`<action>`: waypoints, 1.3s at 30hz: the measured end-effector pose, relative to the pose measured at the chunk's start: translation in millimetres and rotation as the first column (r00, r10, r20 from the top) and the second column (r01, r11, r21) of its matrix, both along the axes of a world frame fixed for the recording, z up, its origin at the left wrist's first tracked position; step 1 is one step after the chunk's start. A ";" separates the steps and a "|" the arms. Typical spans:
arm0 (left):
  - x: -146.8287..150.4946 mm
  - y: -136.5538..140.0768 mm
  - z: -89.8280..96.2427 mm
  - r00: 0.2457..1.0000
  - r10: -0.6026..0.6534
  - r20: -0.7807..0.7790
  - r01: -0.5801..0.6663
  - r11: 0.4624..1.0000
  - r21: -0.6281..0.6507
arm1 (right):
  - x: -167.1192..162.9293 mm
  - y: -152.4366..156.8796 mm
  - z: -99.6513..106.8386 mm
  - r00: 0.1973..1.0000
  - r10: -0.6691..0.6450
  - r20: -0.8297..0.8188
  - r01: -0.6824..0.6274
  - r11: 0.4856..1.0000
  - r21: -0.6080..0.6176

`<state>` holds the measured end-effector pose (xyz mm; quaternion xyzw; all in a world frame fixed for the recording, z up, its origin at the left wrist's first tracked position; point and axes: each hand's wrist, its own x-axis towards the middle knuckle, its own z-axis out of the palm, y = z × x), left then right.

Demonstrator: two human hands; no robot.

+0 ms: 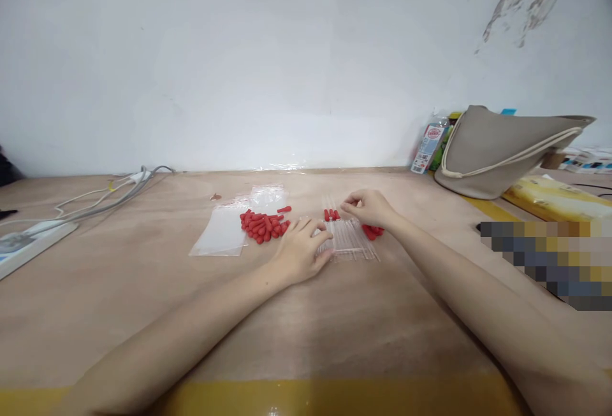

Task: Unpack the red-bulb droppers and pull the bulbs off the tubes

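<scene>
Clear thin tubes [351, 237] lie side by side in a bundle on the table. My left hand [301, 250] rests over their left end, its fingers spread and gently curved. Just left of it is a pile of red rubber bulbs [261, 226], with one loose red bulb [284, 209] behind. Beyond the bundle, several droppers with red bulbs [331, 215] lie in a row, their clear stems pointing to the wall. My right hand [368, 207] is by their right side, thumb and fingers pinched; what is between the fingertips is too small to make out. More red bulbs [371, 232] lie under its wrist.
Clear plastic bags [217, 231] lie left of the pile. At far left are a power strip [38, 244] and cables [129, 190]. To the right stand a carton-like bottle [427, 148] and a grey bag [502, 155], near a yellow pack [549, 199]. A wall [239, 85] closes the back.
</scene>
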<state>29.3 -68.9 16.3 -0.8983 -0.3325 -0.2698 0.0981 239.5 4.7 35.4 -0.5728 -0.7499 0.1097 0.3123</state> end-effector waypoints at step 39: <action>2.0 60.1 30.0 0.907 -0.208 -0.366 0.225 0.974 0.004 | -48.8 53.7 1.6 0.887 -0.192 0.420 0.371 0.838 -0.401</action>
